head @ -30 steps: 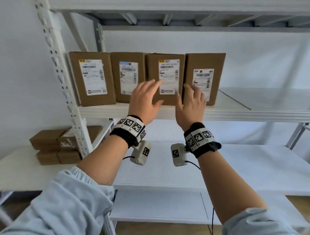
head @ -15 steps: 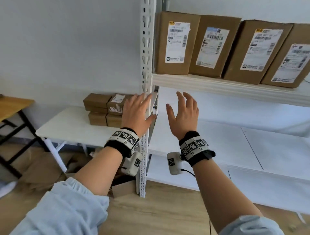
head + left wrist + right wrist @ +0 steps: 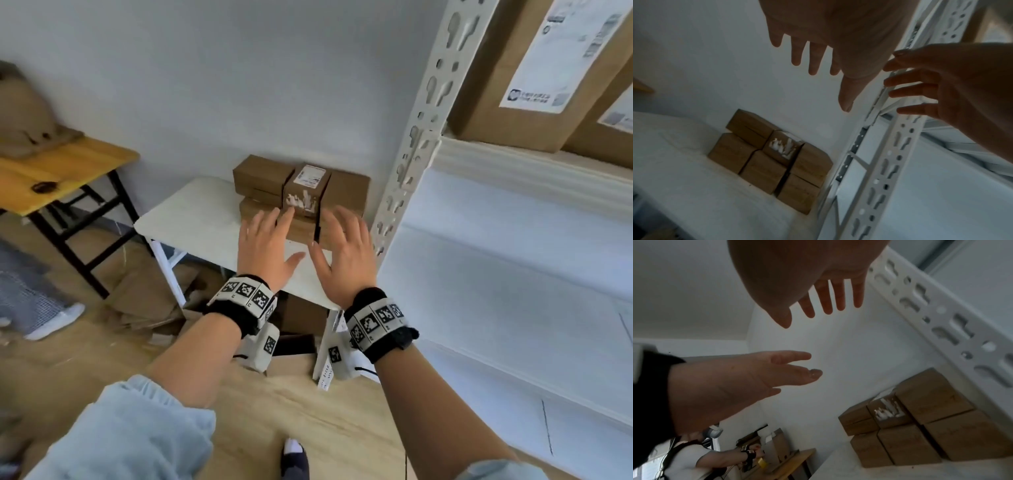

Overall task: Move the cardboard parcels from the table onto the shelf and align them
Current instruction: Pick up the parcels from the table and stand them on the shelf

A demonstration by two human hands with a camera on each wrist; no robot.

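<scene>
6 boxy matte cardboard parcels [image 3: 301, 192]

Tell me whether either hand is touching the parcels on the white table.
Apart. In the left wrist view, both the left hand and right hand hang open, well above the parcels.

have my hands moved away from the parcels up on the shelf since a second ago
Yes. Both the left hand and right hand have dropped from the shelf parcels and swung left past the shelf post, now hovering before the stack on the white table.
</scene>
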